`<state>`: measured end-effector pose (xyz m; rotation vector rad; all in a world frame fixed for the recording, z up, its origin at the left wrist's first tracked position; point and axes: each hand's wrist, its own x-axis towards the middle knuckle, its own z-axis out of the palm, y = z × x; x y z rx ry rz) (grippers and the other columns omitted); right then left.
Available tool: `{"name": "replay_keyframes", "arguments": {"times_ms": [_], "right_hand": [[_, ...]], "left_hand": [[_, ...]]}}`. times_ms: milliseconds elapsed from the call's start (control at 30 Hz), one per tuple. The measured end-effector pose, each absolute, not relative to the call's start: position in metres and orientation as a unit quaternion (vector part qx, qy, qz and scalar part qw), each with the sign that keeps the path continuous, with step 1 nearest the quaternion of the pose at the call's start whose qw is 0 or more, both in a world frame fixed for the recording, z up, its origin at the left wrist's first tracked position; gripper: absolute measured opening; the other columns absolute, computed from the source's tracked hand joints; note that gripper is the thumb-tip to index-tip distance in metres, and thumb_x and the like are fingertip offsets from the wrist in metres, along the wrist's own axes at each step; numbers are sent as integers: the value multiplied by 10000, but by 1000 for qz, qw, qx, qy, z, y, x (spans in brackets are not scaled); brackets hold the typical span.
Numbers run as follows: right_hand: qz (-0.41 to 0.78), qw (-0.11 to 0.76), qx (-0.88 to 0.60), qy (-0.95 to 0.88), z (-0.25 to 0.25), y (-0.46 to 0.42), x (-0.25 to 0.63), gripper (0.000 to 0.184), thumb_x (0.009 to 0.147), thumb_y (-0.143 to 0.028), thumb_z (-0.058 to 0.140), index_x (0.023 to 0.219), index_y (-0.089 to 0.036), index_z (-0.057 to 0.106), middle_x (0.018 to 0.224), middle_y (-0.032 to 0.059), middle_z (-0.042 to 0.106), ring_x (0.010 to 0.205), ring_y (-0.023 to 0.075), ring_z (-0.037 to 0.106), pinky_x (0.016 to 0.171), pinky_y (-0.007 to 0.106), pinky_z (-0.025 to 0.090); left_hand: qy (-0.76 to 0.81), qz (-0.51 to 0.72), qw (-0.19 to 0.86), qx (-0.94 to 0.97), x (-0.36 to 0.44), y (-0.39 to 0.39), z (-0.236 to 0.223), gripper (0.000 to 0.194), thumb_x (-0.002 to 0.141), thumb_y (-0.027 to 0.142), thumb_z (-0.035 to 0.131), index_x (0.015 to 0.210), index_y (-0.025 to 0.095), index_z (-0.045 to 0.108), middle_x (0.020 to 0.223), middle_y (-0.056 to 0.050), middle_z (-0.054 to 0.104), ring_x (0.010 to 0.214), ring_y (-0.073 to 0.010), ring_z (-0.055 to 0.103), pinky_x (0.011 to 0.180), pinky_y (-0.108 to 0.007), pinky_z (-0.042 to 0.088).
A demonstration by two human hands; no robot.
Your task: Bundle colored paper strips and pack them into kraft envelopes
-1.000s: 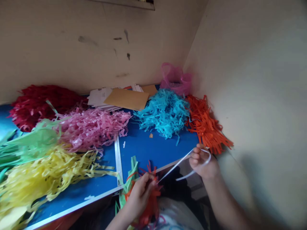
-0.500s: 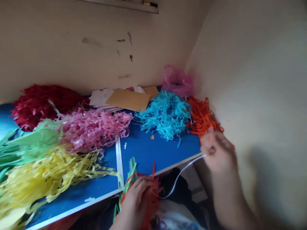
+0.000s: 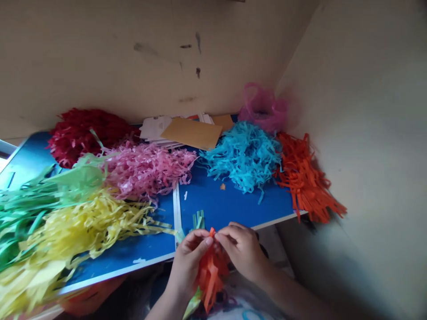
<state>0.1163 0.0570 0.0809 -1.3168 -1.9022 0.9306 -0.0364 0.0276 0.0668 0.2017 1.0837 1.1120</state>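
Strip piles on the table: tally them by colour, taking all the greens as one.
Red pile: 1
Pink pile: 1
Green pile: 1
Yellow pile: 1
Blue pile: 1
Orange pile: 1
Total: 6

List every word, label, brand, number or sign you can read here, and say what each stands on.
No text can be read.
White papers: faint printing on one sheet, too small and blurred to read.
Cloth at the bottom edge: part of a blue mark, cut off; I cannot tell whether it is lettering.
Wall: dark smudges only, no letters seen.
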Motion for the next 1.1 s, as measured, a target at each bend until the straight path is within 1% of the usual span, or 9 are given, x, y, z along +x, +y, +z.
{"name": "replay_keyframes", "arguments": {"times_ms": [267, 433, 533, 600, 667, 733, 900, 1000, 1100], "right_hand": [[472, 268, -487, -684, 77, 55, 119, 336, 924, -304, 570, 1253, -237, 596, 1044, 53, 700, 872, 177, 645, 804, 282, 494], [527, 249, -479, -656, 69, 60, 111, 97, 928, -278, 542, 916, -207, 608, 735, -10, 628, 686, 143, 592, 663, 254, 458], [508, 340, -467, -639, 80, 65, 125, 160, 911, -289, 574, 771, -212, 587, 798, 21, 624, 789, 168, 587, 690, 280, 440], [553, 455, -427, -553, 95, 66, 151, 210, 918, -349, 580, 746, -233, 556, 690, -10, 576, 659, 142, 551, 603, 266, 423], [619, 558, -334, -440, 109, 64, 183, 269, 937, -435, 551, 739, -258, 507, 472, -88, 365, 403, 97, 334, 453, 240, 332], [656, 589, -257, -395, 114, 59, 204, 277, 899, -455, 615, 741, -262, 493, 438, -119, 226, 355, 76, 152, 385, 229, 224], [720, 399, -356, -442, 90, 54, 176, 303, 894, -424, 642, 732, -209, 504, 548, -70, 390, 478, 78, 289, 474, 233, 225], [677, 366, -389, -506, 75, 70, 150, 296, 917, -465, 584, 797, -198, 537, 572, -62, 439, 515, 90, 375, 527, 238, 311], [579, 377, -451, -565, 62, 107, 142, 267, 909, -405, 567, 1072, -196, 590, 655, -44, 510, 585, 120, 475, 587, 252, 385]], "left_hand": [[570, 497, 568, 326, -37, 24, 59, 248, 702, 378, 784, 776, 168, 675, 738, -25, 701, 675, -150, 666, 633, -234, 535], [637, 477, 382, 470, -33, 17, 44, 222, 762, 340, 705, 745, 221, 519, 790, -43, 729, 742, -203, 713, 635, -287, 556], [651, 428, 297, 552, -29, 7, 36, 153, 799, 315, 668, 787, 227, 544, 797, -44, 738, 751, -213, 721, 629, -294, 549], [628, 365, 299, 619, -28, 2, 35, 98, 821, 280, 645, 803, 220, 570, 742, -26, 724, 662, -191, 700, 585, -275, 528], [569, 281, 322, 703, -27, 5, 40, 92, 808, 269, 668, 794, 213, 596, 703, -13, 702, 591, -170, 662, 534, -254, 494], [495, 229, 312, 778, -28, 26, 47, 84, 808, 286, 686, 819, 214, 644, 738, -19, 701, 629, -164, 653, 555, -246, 487], [498, 267, 155, 810, -22, 151, 55, 249, 936, 162, 468, 972, 193, 713, 869, -89, 713, 827, -209, 635, 762, -332, 488], [523, 280, 123, 796, -12, 217, 52, 272, 892, 131, 516, 1074, 202, 706, 1165, -143, 661, 1092, -298, 561, 904, -447, 429], [529, 290, 123, 788, -6, 245, 54, 183, 838, 130, 581, 907, 199, 736, 1161, -138, 654, 1161, -335, 512, 947, -483, 388]]}}
